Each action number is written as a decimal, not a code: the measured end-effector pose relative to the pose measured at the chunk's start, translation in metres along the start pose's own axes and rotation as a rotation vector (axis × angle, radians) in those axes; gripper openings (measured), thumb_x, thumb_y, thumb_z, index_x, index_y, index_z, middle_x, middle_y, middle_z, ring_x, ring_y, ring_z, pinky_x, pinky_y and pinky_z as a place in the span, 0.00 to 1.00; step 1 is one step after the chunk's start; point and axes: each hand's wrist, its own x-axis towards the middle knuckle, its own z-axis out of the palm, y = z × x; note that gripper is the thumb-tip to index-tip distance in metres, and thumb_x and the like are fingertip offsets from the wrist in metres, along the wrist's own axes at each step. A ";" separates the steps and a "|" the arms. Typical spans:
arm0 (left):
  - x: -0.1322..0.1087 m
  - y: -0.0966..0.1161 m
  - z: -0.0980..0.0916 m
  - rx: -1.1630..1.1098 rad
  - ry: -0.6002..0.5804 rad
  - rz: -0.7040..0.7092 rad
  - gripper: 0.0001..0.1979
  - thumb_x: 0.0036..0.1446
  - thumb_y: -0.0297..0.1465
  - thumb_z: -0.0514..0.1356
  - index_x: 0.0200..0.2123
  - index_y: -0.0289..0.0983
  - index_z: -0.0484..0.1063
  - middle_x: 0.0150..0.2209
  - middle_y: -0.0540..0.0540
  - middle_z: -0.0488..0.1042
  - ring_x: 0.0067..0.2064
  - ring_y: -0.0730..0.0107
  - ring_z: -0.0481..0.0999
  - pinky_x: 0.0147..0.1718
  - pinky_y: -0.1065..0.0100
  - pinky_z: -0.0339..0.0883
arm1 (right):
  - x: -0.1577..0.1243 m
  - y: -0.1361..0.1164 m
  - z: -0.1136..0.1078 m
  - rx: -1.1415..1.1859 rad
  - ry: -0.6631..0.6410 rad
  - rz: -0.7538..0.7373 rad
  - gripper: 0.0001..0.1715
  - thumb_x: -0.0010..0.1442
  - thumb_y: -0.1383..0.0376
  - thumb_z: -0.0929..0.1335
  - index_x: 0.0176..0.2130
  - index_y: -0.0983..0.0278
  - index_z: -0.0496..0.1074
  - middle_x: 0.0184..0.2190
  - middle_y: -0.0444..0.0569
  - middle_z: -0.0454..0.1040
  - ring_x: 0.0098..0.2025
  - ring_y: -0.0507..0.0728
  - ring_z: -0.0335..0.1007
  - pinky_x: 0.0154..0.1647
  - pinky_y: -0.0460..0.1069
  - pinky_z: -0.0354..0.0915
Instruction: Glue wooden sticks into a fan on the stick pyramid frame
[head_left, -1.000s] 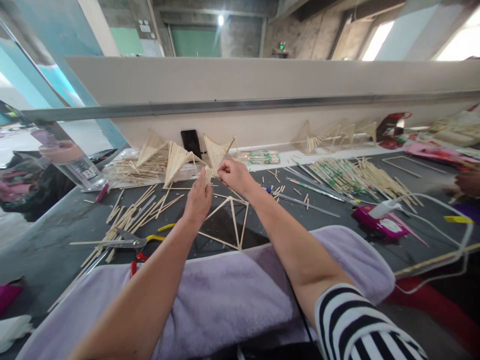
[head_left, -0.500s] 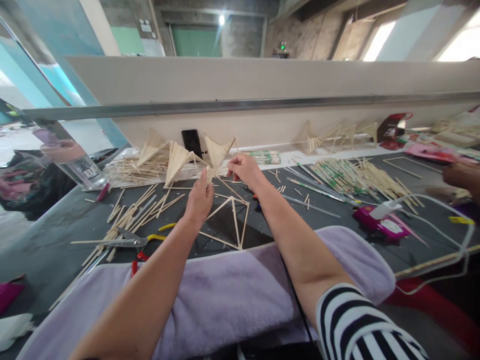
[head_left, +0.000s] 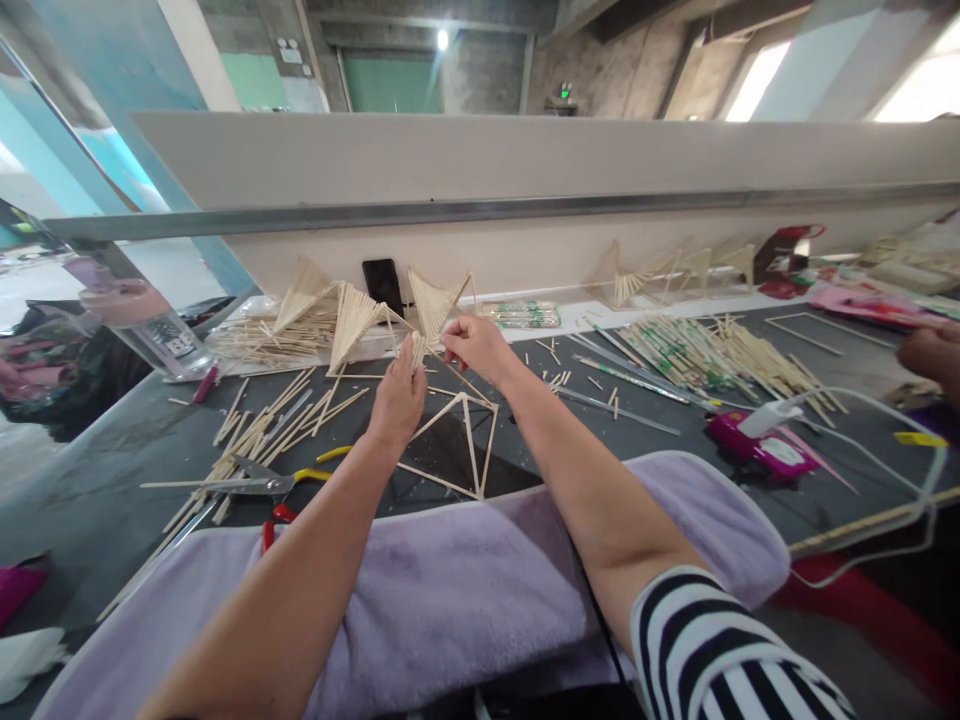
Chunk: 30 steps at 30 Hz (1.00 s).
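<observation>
My left hand (head_left: pixel 396 398) is closed round a small bundle of short wooden sticks (head_left: pixel 417 349), held upright above the dark table (head_left: pixel 112 470). My right hand (head_left: pixel 474 347) pinches a thin stick right beside the bundle's top. Below both hands lies a triangular stick frame (head_left: pixel 465 440), flat on the table. Both forearms rest over a lilac towel (head_left: pixel 450 590) at the near edge.
Loose sticks (head_left: pixel 262 425) and scissors with yellow handles (head_left: pixel 262 484) lie to the left. Finished fan-shaped stick pieces (head_left: pixel 352 315) and a black phone (head_left: pixel 382 285) lean on the back wall. A pink glue gun (head_left: pixel 757 440) with its cord sits right. Another person's hand (head_left: pixel 930 355) shows at the far right.
My right hand went a little right and away from the bundle, then came back to its top with a stick pinched. My left hand stayed put.
</observation>
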 end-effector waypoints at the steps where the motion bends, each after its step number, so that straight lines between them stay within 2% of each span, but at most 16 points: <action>1: 0.000 -0.001 0.000 0.001 0.005 0.006 0.26 0.59 0.28 0.49 0.61 0.29 0.53 0.56 0.33 0.64 0.56 0.58 0.66 0.54 0.57 0.61 | 0.000 0.001 0.001 -0.015 -0.004 0.002 0.05 0.54 0.69 0.65 0.26 0.65 0.66 0.17 0.42 0.70 0.14 0.45 0.60 0.16 0.42 0.58; 6: -0.001 -0.003 0.003 -0.011 0.034 0.030 0.26 0.59 0.29 0.49 0.61 0.33 0.52 0.57 0.35 0.64 0.56 0.60 0.66 0.54 0.58 0.61 | 0.002 0.003 -0.006 0.029 0.041 0.006 0.04 0.53 0.70 0.65 0.27 0.66 0.66 0.17 0.41 0.70 0.13 0.44 0.59 0.15 0.41 0.57; 9: 0.000 -0.003 0.003 -0.010 0.026 0.018 0.26 0.59 0.29 0.49 0.61 0.32 0.53 0.56 0.34 0.65 0.55 0.60 0.66 0.54 0.58 0.61 | 0.003 0.000 -0.016 0.066 0.085 0.014 0.04 0.54 0.69 0.66 0.27 0.66 0.66 0.17 0.41 0.70 0.13 0.44 0.58 0.15 0.40 0.55; 12: 0.000 -0.002 0.002 -0.008 0.014 0.022 0.26 0.59 0.29 0.49 0.61 0.31 0.53 0.56 0.34 0.65 0.56 0.59 0.66 0.54 0.58 0.61 | 0.002 -0.007 -0.029 0.087 0.133 -0.005 0.08 0.56 0.65 0.66 0.27 0.66 0.66 0.18 0.42 0.70 0.13 0.43 0.58 0.15 0.40 0.55; 16: -0.001 -0.002 0.001 -0.005 0.021 0.025 0.26 0.60 0.30 0.48 0.61 0.29 0.52 0.54 0.32 0.66 0.54 0.57 0.68 0.52 0.58 0.62 | -0.004 -0.021 -0.043 0.204 0.204 -0.110 0.15 0.60 0.56 0.63 0.29 0.65 0.65 0.19 0.43 0.71 0.14 0.44 0.58 0.15 0.40 0.55; 19: -0.001 -0.003 0.001 -0.006 0.012 0.032 0.26 0.60 0.31 0.47 0.60 0.28 0.52 0.53 0.30 0.68 0.52 0.56 0.69 0.51 0.58 0.63 | -0.012 -0.023 -0.048 0.249 0.209 -0.092 0.20 0.61 0.51 0.61 0.29 0.64 0.64 0.18 0.42 0.69 0.14 0.45 0.58 0.15 0.40 0.55; 24: -0.001 -0.003 0.002 0.019 0.024 0.044 0.25 0.60 0.30 0.46 0.60 0.26 0.53 0.54 0.30 0.66 0.52 0.54 0.69 0.49 0.57 0.64 | -0.038 0.001 -0.060 0.091 0.113 0.102 0.17 0.60 0.55 0.62 0.27 0.64 0.64 0.18 0.42 0.70 0.14 0.46 0.59 0.14 0.41 0.55; 27: -0.001 -0.002 0.003 -0.006 0.037 0.047 0.25 0.61 0.30 0.45 0.59 0.25 0.54 0.54 0.29 0.66 0.52 0.54 0.69 0.50 0.57 0.64 | -0.072 0.025 -0.078 -0.072 0.128 0.198 0.16 0.60 0.57 0.60 0.26 0.64 0.63 0.18 0.42 0.70 0.14 0.46 0.59 0.15 0.41 0.55; 30: -0.001 -0.002 0.003 -0.054 0.049 0.049 0.25 0.61 0.31 0.44 0.59 0.26 0.54 0.54 0.28 0.66 0.52 0.54 0.69 0.50 0.56 0.64 | -0.113 0.051 -0.094 -0.332 0.088 0.344 0.16 0.61 0.58 0.58 0.26 0.64 0.63 0.19 0.42 0.71 0.15 0.46 0.62 0.18 0.41 0.58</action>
